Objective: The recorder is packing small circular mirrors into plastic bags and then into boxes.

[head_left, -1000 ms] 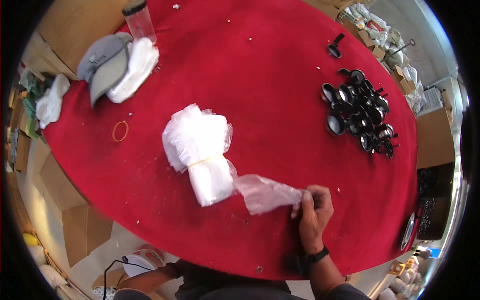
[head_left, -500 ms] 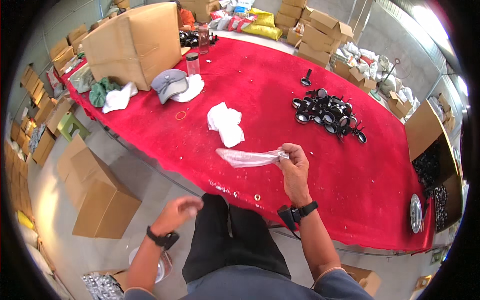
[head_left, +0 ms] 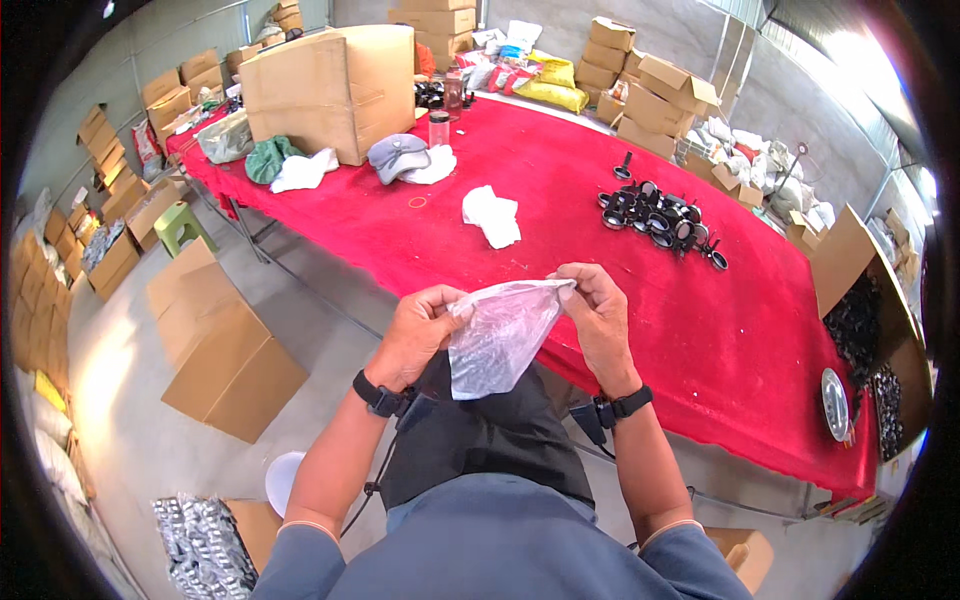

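Note:
A clear plastic bag [head_left: 497,338] hangs in front of my body, held by its top edge between both hands. My left hand [head_left: 418,330] pinches the bag's left corner. My right hand [head_left: 598,315] pinches its right corner. Both hands are over the near edge of a long table with a red cloth [head_left: 560,230]. On the table lies a bundle of white plastic bags [head_left: 492,216], and farther right a heap of small black round parts [head_left: 660,220].
A grey cap [head_left: 397,156] on white cloth, a jar [head_left: 438,128] and a big cardboard box [head_left: 325,90] stand at the table's far left. Cardboard boxes [head_left: 225,340] sit on the floor at my left. An open box of dark parts [head_left: 870,320] is at the right.
I have stepped back from the table. My left hand came up and took the bag's other corner, so both hands now hold the bag up in front of me.

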The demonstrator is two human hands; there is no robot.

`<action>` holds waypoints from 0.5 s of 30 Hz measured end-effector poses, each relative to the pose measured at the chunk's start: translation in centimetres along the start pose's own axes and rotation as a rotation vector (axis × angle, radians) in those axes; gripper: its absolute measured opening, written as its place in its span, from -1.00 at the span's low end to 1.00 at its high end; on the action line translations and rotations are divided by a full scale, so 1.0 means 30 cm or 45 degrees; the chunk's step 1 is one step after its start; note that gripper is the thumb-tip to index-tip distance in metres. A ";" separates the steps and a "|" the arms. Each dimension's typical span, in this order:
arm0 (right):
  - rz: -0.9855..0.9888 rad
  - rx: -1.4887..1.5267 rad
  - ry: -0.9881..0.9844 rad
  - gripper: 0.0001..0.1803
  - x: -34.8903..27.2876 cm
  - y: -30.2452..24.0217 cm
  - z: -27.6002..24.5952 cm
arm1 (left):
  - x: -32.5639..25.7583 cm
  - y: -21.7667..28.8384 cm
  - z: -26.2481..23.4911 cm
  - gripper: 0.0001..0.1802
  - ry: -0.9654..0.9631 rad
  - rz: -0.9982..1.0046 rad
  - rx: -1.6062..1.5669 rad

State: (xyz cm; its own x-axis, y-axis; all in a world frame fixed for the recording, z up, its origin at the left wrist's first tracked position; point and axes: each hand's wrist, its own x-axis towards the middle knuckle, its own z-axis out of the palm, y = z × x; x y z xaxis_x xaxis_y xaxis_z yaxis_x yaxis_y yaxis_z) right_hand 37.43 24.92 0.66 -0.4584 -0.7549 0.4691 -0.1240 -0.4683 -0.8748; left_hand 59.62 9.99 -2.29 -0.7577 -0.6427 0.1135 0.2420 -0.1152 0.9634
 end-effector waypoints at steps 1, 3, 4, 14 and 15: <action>0.015 -0.136 0.013 -0.82 -0.012 0.003 0.000 | -0.018 0.010 -0.006 -0.84 0.057 0.104 0.104; 0.012 -0.270 0.024 -0.82 -0.034 0.008 0.012 | -0.050 0.058 -0.013 -0.83 0.065 0.121 0.102; 0.037 -0.299 -0.001 -0.81 -0.044 0.012 0.023 | -0.062 0.075 -0.019 -0.82 0.067 0.123 0.095; 0.340 -0.106 -0.060 -0.75 -0.059 -0.027 0.075 | -0.056 0.168 -0.065 -0.87 0.060 0.128 0.208; 0.346 -0.049 -0.045 -0.73 -0.054 -0.012 0.060 | -0.046 0.170 -0.063 -0.89 0.062 0.137 0.251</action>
State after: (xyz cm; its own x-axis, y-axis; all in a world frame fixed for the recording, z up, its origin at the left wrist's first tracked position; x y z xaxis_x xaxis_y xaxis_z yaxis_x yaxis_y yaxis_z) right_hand 39.79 25.48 0.43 -0.4485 -0.8663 0.2198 -0.0346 -0.2289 -0.9728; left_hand 63.06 8.84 2.02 -0.7028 -0.6793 0.2112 0.1932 0.1034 0.9757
